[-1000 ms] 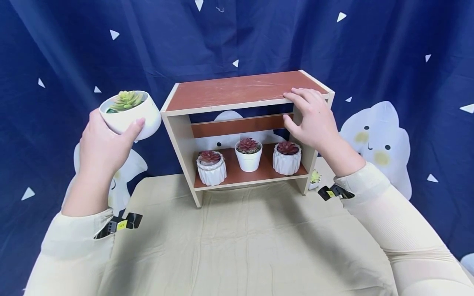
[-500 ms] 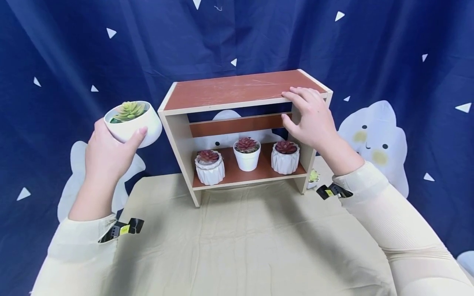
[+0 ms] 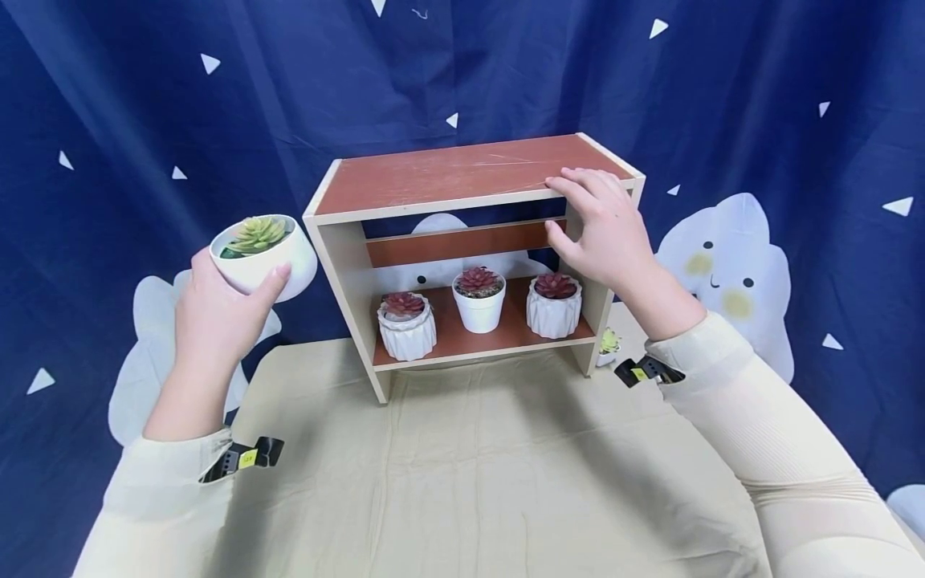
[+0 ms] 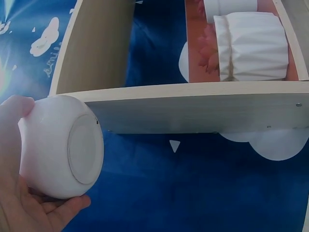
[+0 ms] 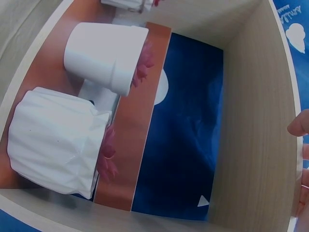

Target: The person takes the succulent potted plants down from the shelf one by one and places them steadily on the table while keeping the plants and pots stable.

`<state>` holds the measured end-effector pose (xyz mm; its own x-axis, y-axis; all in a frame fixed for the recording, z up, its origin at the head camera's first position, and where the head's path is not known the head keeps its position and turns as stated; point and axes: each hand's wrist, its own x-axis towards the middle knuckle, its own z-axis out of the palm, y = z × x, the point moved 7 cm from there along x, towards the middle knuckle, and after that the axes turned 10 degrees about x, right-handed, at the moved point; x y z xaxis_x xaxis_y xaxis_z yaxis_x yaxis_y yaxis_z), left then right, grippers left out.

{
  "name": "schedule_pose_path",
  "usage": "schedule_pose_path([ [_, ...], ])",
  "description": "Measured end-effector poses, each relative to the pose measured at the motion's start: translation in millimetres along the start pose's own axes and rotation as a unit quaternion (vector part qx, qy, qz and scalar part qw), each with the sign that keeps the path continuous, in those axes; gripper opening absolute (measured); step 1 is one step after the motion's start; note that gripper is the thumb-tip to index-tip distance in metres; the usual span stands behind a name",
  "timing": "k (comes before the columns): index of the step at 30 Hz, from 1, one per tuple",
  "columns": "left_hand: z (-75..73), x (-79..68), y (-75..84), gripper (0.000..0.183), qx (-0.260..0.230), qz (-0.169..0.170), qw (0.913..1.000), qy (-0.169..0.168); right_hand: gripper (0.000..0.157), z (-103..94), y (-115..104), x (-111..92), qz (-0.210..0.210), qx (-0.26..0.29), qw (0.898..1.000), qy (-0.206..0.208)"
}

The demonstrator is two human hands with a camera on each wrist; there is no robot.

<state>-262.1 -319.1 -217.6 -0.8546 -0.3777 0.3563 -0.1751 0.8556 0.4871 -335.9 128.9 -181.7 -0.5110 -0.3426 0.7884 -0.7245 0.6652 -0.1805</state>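
Note:
My left hand (image 3: pixel 220 313) holds a round white pot (image 3: pixel 270 277) with a green succulent (image 3: pixel 256 235), in the air left of the shelf. In the left wrist view the pot's base (image 4: pixel 85 149) faces the camera, close to the shelf's side panel (image 4: pixel 203 113). On the front right of the red-brown shelf's top (image 3: pixel 462 172) rest the fingers of my right hand (image 3: pixel 610 229), its thumb hanging below the front edge. Three white pots with dark red succulents stand on the lower board: a ribbed one (image 3: pixel 408 333), a smooth one (image 3: pixel 479 309) and another ribbed one (image 3: pixel 554 311).
A small pot with a yellow-green succulent (image 3: pixel 609 345) stands right of the shelf, partly hidden. Beige cloth (image 3: pixel 462 482) covers the table. A blue curtain (image 3: pixel 390 72) with white shapes hangs behind.
My left hand has lowered the round pot a little and brought it slightly to the right. The right hand stays at the shelf's top. The view has shifted slightly.

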Motion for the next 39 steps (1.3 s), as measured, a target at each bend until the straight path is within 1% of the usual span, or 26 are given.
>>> schedule_pose_path([
  [7,3.6,-3.0,-5.6,0.105,0.001,0.005,0.9999,0.010,0.050,0.5,-1,0,0.005,-0.001,1.000,-0.005],
  [13,10.6,-5.6,-12.5,0.102,0.004,0.009,0.9999,0.013,0.051,2.2,-2,0,0.003,-0.001,1.000,-0.008],
  [18,18.5,-8.3,-19.2,0.101,0.002,0.003,0.9999,0.010,0.052,2.9,-3,0,0.003,-0.001,1.000,-0.010],
  [27,29.1,-9.4,-24.0,0.102,0.002,-0.007,1.0000,0.001,0.051,1.9,-2,-1,0.002,-0.006,1.000,-0.006],
  [34,40.4,-13.6,-28.4,0.102,-0.014,-0.013,0.9998,-0.001,0.051,1.3,-2,-1,0.004,-0.003,1.000,-0.006],
  [39,49.1,-18.3,-32.2,0.102,-0.025,-0.023,0.9993,-0.015,0.051,1.5,-2,0,0.004,-0.002,1.000,-0.005],
])
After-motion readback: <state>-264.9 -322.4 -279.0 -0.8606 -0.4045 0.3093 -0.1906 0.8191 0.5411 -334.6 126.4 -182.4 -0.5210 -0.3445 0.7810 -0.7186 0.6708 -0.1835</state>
